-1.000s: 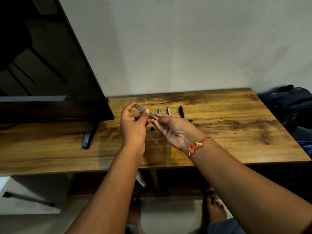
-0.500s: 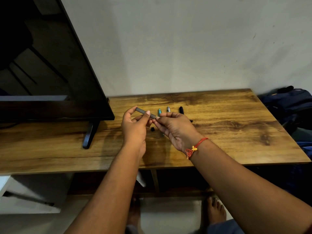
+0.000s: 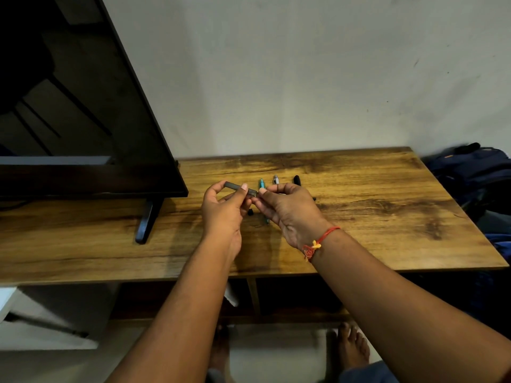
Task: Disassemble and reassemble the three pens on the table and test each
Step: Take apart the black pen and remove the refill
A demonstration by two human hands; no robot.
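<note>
Over the wooden table (image 3: 359, 217) my left hand (image 3: 224, 214) grips the dark pen barrel (image 3: 237, 187), fingers curled round it — my right hand (image 3: 290, 214) pinches its right end. Beneath them lie a teal pen (image 3: 261, 183), a silver pen (image 3: 276, 179), a black pen (image 3: 296, 179).

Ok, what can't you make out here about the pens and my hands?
Head view:
- Grey pen barrel: its right end is covered by the right hand's fingertips, while the left hand grips it; what part they pinch is hidden.
- Teal pen and silver pen: mostly hidden behind the right hand.
- Black item beside them: pen or cap, too small to tell.
- Small black piece between the hands: too small to identify.
</note>
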